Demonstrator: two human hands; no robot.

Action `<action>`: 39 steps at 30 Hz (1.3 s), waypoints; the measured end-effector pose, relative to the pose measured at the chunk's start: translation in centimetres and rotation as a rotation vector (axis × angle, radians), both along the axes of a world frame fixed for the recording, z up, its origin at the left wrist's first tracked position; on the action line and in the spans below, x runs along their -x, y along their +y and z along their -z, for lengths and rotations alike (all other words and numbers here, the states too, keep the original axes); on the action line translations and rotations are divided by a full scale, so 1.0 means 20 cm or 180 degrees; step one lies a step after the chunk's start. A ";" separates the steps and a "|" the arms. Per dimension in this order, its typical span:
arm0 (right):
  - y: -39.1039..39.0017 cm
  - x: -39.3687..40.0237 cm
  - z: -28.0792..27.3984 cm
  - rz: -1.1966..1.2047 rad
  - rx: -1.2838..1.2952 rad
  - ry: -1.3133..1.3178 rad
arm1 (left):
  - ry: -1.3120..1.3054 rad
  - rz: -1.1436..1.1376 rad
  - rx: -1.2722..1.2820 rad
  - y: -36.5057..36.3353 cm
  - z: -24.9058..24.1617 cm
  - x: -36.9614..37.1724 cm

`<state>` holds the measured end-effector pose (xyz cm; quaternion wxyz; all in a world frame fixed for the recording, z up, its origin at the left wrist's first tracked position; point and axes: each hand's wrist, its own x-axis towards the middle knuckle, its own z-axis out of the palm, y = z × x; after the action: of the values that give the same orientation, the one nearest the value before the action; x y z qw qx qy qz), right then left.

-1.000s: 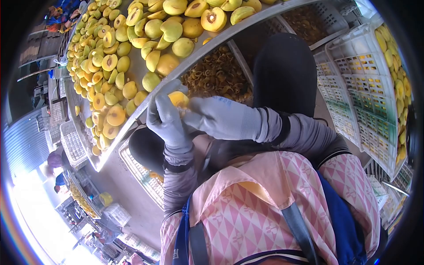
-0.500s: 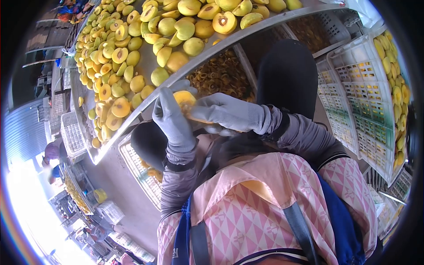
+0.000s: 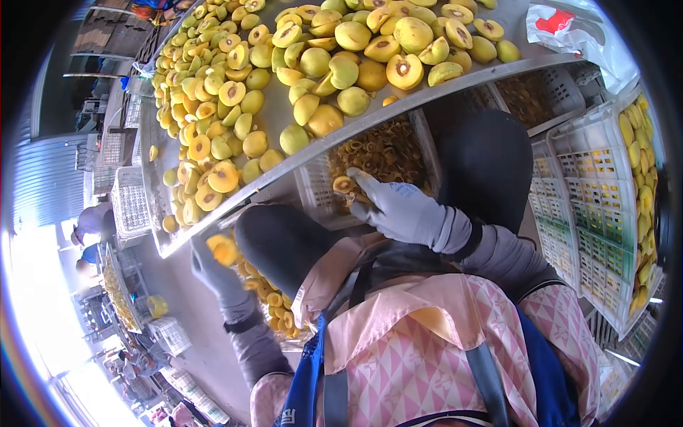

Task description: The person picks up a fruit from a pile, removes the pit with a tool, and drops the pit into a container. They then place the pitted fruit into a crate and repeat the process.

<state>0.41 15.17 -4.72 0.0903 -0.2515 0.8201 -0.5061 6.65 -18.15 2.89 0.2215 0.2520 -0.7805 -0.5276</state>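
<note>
My left hand, in a grey glove and slightly blurred, holds a yellow fruit piece at the left, beside a basket of cut yellow fruit. Gloved in grey too, my right hand is over a crate of brown scraps, its thumb and forefinger apart. A small brown-ringed piece is at the forefinger's tip; whether it touches the glove is unclear. Whole and halved yellow-green fruit lies spread on the metal table beyond both hands.
The table's raised metal edge crosses in front of my knees. White crates of yellow fruit stand at the right. A second scrap crate is under the table. A plastic bag lies at the upper right. Another person is at far left.
My hands have moved apart from the fruit they held together. The left went down and left with a yellow piece; the right is over the scrap crate, fingers spread. The view has shifted.
</note>
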 end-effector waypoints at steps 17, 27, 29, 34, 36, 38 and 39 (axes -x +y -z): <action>0.01 0.05 -0.10 0.0062 -0.0329 0.0060 | -0.2175 0.1709 0.4278 -0.01 0.31 1.28; -0.06 0.11 -0.10 0.0528 0.1223 0.0328 | -0.0228 0.2407 -0.0252 0.47 0.09 0.64; -0.07 0.11 -0.08 0.0581 0.1152 0.0286 | 0.0384 0.2768 0.1311 0.49 0.18 0.55; -0.05 0.09 -0.06 0.0705 0.0765 0.0486 | 0.0496 0.2282 0.0883 0.72 0.15 0.40; -0.05 0.07 -0.07 0.0673 0.0679 0.0636 | 0.0394 0.2034 0.0998 0.80 0.10 0.37; -0.05 0.05 -0.08 0.0657 0.0565 0.0871 | 0.0423 0.1881 0.0953 0.83 0.10 0.37; -0.05 0.05 -0.08 0.0678 0.0510 0.0876 | 0.0566 0.1765 0.0353 0.83 0.13 0.38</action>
<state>-0.52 14.11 -3.06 -0.0970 -0.2365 0.8038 -0.5372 -0.98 -1.51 0.31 0.1499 -0.0306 -0.8247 -0.5445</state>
